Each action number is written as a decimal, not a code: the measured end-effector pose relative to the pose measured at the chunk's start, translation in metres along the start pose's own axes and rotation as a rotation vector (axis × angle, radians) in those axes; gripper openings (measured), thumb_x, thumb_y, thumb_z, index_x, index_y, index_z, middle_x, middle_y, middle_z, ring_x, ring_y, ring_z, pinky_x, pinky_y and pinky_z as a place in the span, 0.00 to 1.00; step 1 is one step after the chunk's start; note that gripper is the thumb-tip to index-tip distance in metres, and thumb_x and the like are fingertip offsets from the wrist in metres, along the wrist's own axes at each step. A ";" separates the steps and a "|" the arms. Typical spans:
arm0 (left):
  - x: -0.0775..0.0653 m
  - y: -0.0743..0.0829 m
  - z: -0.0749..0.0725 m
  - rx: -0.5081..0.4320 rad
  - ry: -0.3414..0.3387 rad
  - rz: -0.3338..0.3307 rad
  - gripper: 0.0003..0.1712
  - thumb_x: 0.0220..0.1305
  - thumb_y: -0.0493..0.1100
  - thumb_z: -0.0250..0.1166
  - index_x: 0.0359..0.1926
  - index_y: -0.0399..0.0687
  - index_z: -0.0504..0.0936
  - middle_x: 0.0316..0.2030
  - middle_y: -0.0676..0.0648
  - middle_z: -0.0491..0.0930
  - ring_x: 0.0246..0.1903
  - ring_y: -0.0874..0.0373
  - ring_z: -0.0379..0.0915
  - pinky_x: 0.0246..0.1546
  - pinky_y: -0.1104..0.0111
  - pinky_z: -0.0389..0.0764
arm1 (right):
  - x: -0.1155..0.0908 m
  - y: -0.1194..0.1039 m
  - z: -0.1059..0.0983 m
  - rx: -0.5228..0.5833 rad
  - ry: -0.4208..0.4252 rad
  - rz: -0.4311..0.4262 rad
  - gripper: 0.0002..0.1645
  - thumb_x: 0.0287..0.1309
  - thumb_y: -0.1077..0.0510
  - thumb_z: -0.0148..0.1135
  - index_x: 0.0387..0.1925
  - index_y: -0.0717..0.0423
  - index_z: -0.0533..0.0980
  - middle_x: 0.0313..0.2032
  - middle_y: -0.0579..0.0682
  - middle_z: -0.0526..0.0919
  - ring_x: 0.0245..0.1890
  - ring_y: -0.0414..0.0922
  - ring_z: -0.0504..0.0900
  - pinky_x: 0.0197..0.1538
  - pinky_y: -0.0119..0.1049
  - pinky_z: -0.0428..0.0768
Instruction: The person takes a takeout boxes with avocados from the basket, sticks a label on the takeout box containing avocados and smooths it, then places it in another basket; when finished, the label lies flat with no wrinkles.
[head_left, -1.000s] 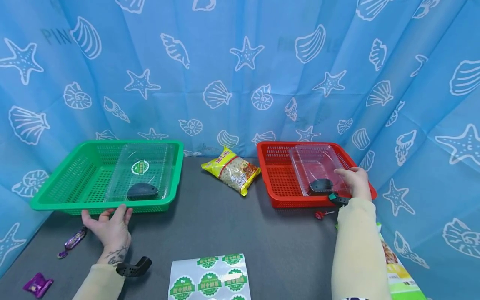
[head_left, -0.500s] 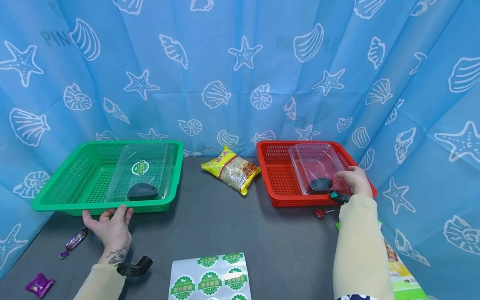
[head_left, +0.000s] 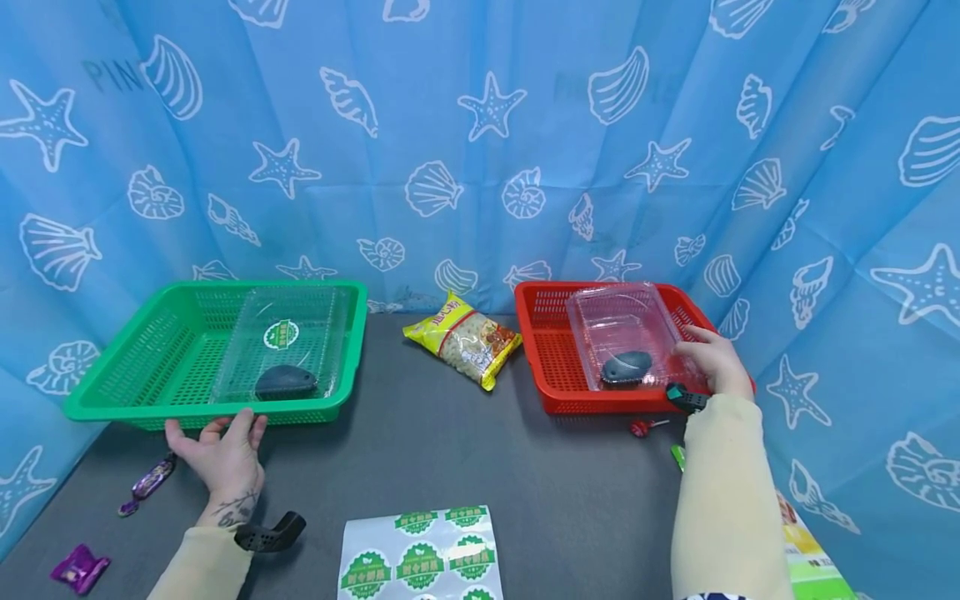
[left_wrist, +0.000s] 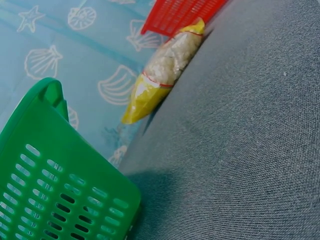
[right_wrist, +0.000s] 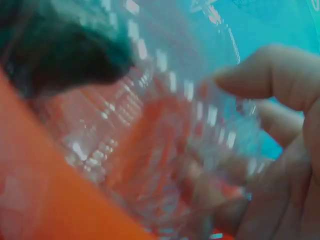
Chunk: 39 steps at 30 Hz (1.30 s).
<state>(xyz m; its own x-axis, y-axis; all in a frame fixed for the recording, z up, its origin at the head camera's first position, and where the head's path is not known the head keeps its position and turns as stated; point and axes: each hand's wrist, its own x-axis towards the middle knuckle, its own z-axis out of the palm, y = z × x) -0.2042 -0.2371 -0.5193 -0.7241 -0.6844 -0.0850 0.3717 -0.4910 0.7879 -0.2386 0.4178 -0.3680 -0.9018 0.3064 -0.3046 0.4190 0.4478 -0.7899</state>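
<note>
My right hand (head_left: 716, 360) grips the right edge of a clear plastic box (head_left: 617, 321) in the red basket (head_left: 551, 402). In the right wrist view its thumb and fingers (right_wrist: 250, 82) lie on either side of the ribbed plastic. Inside the box is a dark, smooth oblong object (head_left: 627, 367). My left hand (head_left: 225, 467) touches the front rim of the green basket (head_left: 161, 410); its exact hold is hard to see. In that basket lies another clear box (head_left: 307, 308) with a green round sticker (head_left: 281, 334) and a similar dark object (head_left: 286, 382).
A yellow snack bag (head_left: 465, 340) lies between the baskets. Nearer stands a sticker sheet (head_left: 420, 554). Purple-wrapped candies (head_left: 80, 570) are at left, a red lollipop (head_left: 640, 428) before the red basket, and a green-and-white packet (head_left: 813, 558) beyond my right arm. A blue curtain (head_left: 480, 142) hangs behind.
The box in the red basket has shifted slightly left and tilted, its dark object moving with it. My right hand has come a little to the right. The left hand stays put.
</note>
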 end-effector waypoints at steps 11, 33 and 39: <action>-0.001 0.000 0.000 0.009 -0.002 0.000 0.60 0.40 0.35 0.70 0.58 0.81 0.39 0.37 0.48 0.58 0.33 0.53 0.67 0.41 0.57 0.76 | -0.001 0.003 0.003 0.048 0.075 -0.086 0.39 0.51 0.49 0.56 0.64 0.51 0.54 0.57 0.63 0.57 0.43 0.55 0.69 0.36 0.41 0.79; -0.014 0.013 0.011 0.025 0.005 -0.020 0.59 0.41 0.33 0.69 0.59 0.80 0.39 0.37 0.47 0.58 0.34 0.55 0.65 0.39 0.60 0.77 | -0.019 -0.008 0.001 0.294 0.097 -0.108 0.30 0.53 0.52 0.52 0.60 0.44 0.61 0.41 0.47 0.72 0.27 0.39 0.78 0.32 0.36 0.80; -0.002 -0.001 0.000 0.017 -0.012 0.002 0.60 0.39 0.36 0.71 0.58 0.83 0.39 0.37 0.47 0.58 0.35 0.53 0.66 0.42 0.57 0.75 | -0.030 -0.026 0.008 0.346 0.054 -0.207 0.28 0.55 0.54 0.50 0.59 0.45 0.63 0.40 0.46 0.75 0.30 0.40 0.78 0.32 0.35 0.80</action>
<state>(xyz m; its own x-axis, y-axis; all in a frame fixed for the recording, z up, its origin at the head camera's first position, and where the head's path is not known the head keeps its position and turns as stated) -0.2033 -0.2352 -0.5194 -0.7302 -0.6790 -0.0758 0.3639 -0.4803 0.7981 -0.2233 0.3897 -0.3424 -0.9528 0.2869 -0.0991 0.1602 0.1980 -0.9670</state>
